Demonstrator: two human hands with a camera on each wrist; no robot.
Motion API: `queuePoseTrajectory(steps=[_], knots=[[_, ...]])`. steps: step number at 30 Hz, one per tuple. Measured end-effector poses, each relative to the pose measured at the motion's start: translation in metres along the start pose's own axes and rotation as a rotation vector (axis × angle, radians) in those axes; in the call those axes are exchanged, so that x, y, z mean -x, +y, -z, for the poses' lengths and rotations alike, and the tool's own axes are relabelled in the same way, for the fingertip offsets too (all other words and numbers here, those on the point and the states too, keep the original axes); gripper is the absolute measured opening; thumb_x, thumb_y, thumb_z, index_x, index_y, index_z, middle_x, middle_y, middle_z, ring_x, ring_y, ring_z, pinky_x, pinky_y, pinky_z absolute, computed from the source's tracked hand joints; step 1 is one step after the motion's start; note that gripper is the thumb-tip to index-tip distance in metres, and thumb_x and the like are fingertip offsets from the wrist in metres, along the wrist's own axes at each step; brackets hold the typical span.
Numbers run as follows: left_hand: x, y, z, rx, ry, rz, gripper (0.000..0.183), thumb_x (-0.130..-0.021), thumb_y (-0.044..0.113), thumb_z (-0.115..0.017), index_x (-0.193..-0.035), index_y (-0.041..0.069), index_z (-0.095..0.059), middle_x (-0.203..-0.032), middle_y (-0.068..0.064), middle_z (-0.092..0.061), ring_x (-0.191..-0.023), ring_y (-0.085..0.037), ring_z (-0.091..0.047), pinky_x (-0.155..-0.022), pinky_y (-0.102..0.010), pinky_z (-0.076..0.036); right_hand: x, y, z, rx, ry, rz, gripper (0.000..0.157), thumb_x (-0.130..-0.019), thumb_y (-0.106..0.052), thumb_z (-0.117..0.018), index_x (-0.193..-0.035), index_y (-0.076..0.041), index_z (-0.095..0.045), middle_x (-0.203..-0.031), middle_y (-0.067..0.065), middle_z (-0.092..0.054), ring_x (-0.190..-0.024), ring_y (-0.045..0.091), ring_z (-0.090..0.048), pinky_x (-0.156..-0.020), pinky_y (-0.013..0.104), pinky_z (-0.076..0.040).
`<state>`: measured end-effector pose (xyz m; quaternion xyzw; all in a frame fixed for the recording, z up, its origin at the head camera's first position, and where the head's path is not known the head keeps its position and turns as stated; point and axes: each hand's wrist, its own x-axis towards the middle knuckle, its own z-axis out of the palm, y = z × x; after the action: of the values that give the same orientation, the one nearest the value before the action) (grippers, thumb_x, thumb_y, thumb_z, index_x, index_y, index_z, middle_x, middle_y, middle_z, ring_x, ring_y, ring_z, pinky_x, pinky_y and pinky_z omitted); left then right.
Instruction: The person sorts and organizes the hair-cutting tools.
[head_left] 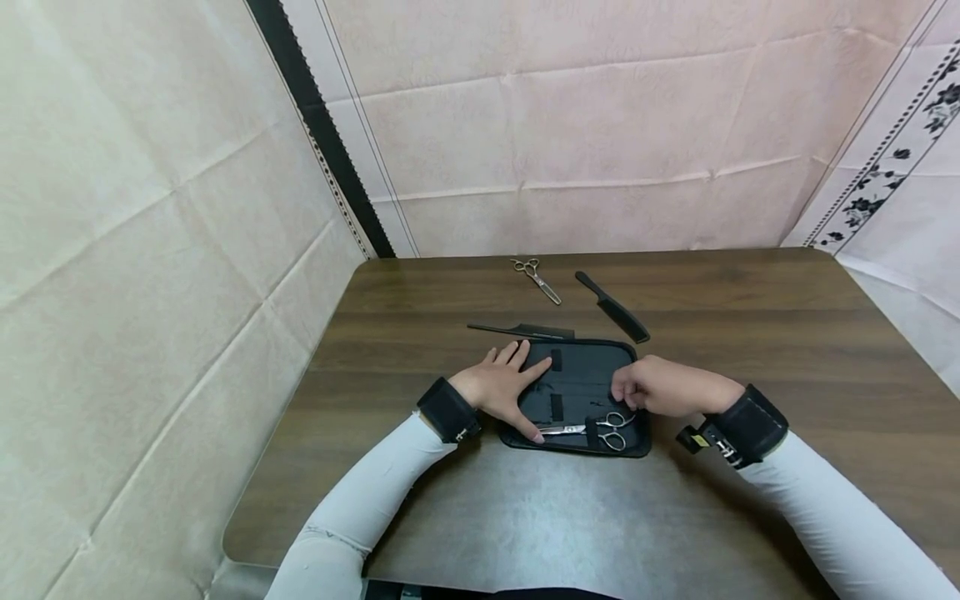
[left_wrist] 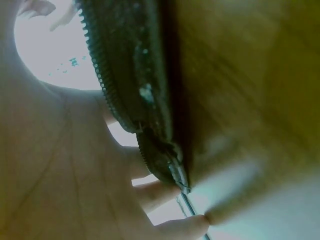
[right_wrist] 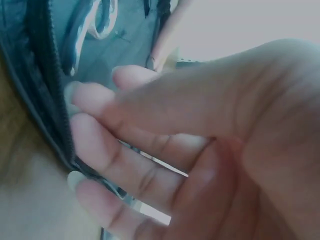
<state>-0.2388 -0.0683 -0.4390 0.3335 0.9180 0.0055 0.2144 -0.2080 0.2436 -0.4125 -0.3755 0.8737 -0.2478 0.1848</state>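
Observation:
An open black zip case (head_left: pixel 588 379) lies flat on the table in the head view. My left hand (head_left: pixel 504 386) is spread over its left edge, thumb at the blade tips of silver scissors (head_left: pixel 615 441) tucked under a strap along the near side. In the left wrist view the case's zip edge (left_wrist: pixel 120 65) crosses before the palm. My right hand (head_left: pixel 652 385) has its fingers curled at the case's right edge, close above the scissors' finger rings (right_wrist: pixel 105 25). I cannot tell whether those fingers grip anything.
Just beyond the case lies a black tail comb (head_left: pixel 546 332). A wider black handled comb (head_left: pixel 624 321) rests slantwise to its right. Farther back are silver thinning scissors (head_left: pixel 542 282). The brown wooden table (head_left: pixel 712 287) meets cloth-covered walls at the back and left.

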Motion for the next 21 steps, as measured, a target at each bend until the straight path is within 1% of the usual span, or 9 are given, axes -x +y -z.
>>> queuePoseTrajectory(steps=[2, 4, 7, 10, 12, 15, 17, 19, 21], knots=[[0.0, 0.0, 0.0, -0.001, -0.001, -0.001, 0.129, -0.071, 0.085, -0.072, -0.168, 0.036, -0.003, -0.175, -0.014, 0.01, -0.163, -0.034, 0.006, -0.129, -0.06, -0.007, 0.002, 0.0, 0.002, -0.007, -0.004, -0.003, 0.042, -0.087, 0.021, -0.046, -0.102, -0.01, -0.07, -0.084, -0.002, -0.066, -0.076, 0.006, -0.057, -0.069, 0.024, -0.05], [0.0, 0.0, 0.0, -0.001, -0.003, -0.002, 0.129, -0.071, 0.085, -0.072, -0.168, 0.036, -0.003, -0.175, -0.014, 0.01, -0.163, -0.035, 0.006, -0.129, -0.061, -0.007, 0.002, 0.0, 0.003, -0.006, -0.013, -0.007, 0.044, -0.085, 0.021, -0.045, -0.104, -0.01, -0.07, -0.084, -0.003, -0.068, -0.076, 0.005, -0.058, -0.068, 0.024, -0.05], [0.0, 0.0, 0.001, -0.004, -0.004, -0.003, 0.129, -0.071, 0.085, -0.073, -0.168, 0.035, -0.003, -0.175, -0.015, 0.009, -0.163, -0.035, 0.006, -0.129, -0.061, -0.007, 0.004, -0.002, 0.004, 0.008, -0.023, -0.028, 0.038, -0.087, 0.017, -0.051, -0.102, -0.011, -0.07, -0.085, -0.004, -0.066, -0.074, 0.005, -0.057, -0.066, 0.024, -0.049], [0.0, 0.0, 0.0, -0.004, -0.005, 0.001, 0.13, -0.071, 0.085, -0.073, -0.168, 0.035, -0.003, -0.175, -0.015, 0.01, -0.163, -0.035, 0.007, -0.129, -0.061, -0.007, 0.004, -0.008, 0.004, 0.037, -0.033, -0.045, 0.023, -0.091, 0.007, -0.064, -0.092, -0.016, -0.07, -0.081, -0.007, -0.062, -0.07, 0.004, -0.054, -0.063, 0.023, -0.048], [0.0, 0.0, 0.0, -0.001, -0.008, 0.003, 0.129, -0.071, 0.085, -0.072, -0.168, 0.036, -0.002, -0.175, -0.014, 0.011, -0.163, -0.035, 0.007, -0.129, -0.061, -0.006, 0.004, -0.014, 0.002, 0.05, -0.053, -0.049, 0.018, -0.092, -0.002, -0.072, -0.085, -0.019, -0.07, -0.077, -0.009, -0.059, -0.067, 0.003, -0.052, -0.061, 0.023, -0.046], [0.0, -0.001, 0.001, -0.001, -0.012, 0.004, 0.129, -0.072, 0.085, -0.072, -0.167, 0.036, -0.001, -0.175, -0.014, 0.012, -0.162, -0.035, 0.009, -0.129, -0.061, -0.006, 0.002, -0.026, -0.003, 0.064, -0.116, -0.046, 0.019, -0.091, -0.013, -0.078, -0.075, -0.021, -0.071, -0.069, -0.014, -0.055, -0.06, 0.001, -0.049, -0.058, 0.021, -0.044], [0.0, -0.001, 0.001, 0.003, -0.012, 0.004, 0.128, -0.072, 0.085, -0.071, -0.167, 0.036, -0.001, -0.175, -0.014, 0.012, -0.162, -0.035, 0.009, -0.129, -0.06, -0.005, 0.001, -0.032, -0.007, 0.075, -0.155, -0.068, 0.023, -0.09, -0.015, -0.08, -0.069, -0.02, -0.072, -0.063, -0.016, -0.049, -0.055, 0.0, -0.044, -0.055, 0.02, -0.04], [0.001, -0.001, 0.002, 0.006, -0.011, 0.003, 0.127, -0.073, 0.085, -0.07, -0.168, 0.036, -0.001, -0.175, -0.014, 0.012, -0.162, -0.035, 0.009, -0.129, -0.061, -0.005, 0.0, -0.036, -0.012, 0.091, -0.173, -0.092, 0.028, -0.088, -0.013, -0.081, -0.063, -0.019, -0.071, -0.057, -0.017, -0.042, -0.051, 0.0, -0.039, -0.053, 0.019, -0.037], [0.001, 0.0, 0.002, 0.007, -0.013, -0.002, 0.126, -0.074, 0.085, -0.069, -0.168, 0.035, -0.001, -0.174, -0.015, 0.012, -0.162, -0.035, 0.008, -0.129, -0.061, -0.005, 0.0, -0.038, -0.016, 0.106, -0.175, -0.109, 0.032, -0.087, -0.009, -0.081, -0.058, -0.017, -0.069, -0.054, -0.017, -0.037, -0.049, 0.001, -0.035, -0.052, 0.019, -0.035]])
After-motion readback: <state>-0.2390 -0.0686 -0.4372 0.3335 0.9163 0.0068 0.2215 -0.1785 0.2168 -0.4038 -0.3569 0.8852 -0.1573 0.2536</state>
